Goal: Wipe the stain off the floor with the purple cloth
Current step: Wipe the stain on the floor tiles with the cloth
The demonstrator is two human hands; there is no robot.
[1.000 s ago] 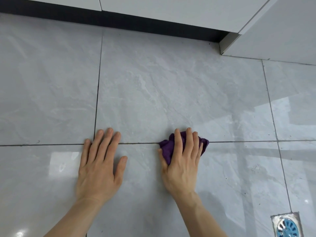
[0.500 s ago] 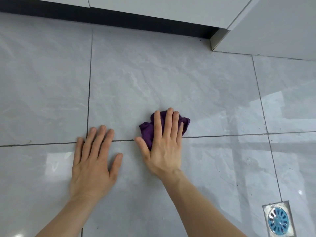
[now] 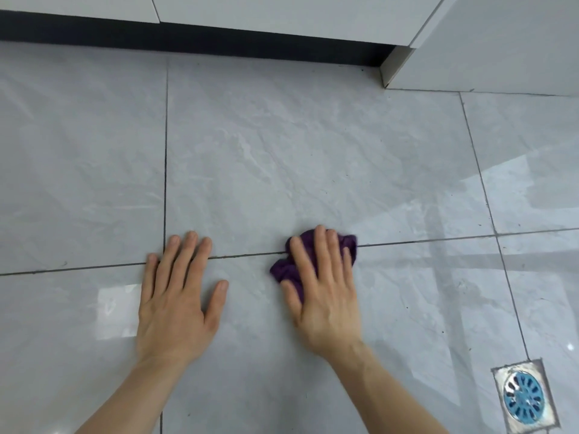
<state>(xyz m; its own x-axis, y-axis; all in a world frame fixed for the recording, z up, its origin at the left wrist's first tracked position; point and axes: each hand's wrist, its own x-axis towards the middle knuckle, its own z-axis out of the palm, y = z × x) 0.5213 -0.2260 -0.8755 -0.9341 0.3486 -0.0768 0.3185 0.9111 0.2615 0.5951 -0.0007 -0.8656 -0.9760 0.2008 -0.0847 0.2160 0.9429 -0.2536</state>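
A square metal drain (image 3: pixel 524 396) with a round blue grate sits at lower right. White cabinets (image 3: pixel 282 14) run along the top above a dark kickboard (image 3: pixel 219 42); a pale panel (image 3: pixel 501 45) stands at upper right

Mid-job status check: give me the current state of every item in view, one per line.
purple cloth: bunched up, pressed flat to the floor under the right hand, lying across a grout line.
right hand: palm down on the cloth, fingers extended.
left hand: empty, flat on the tile, fingers spread.
floor: glossy grey tile; no clear stain visible.
floor drain: blue grate in place.
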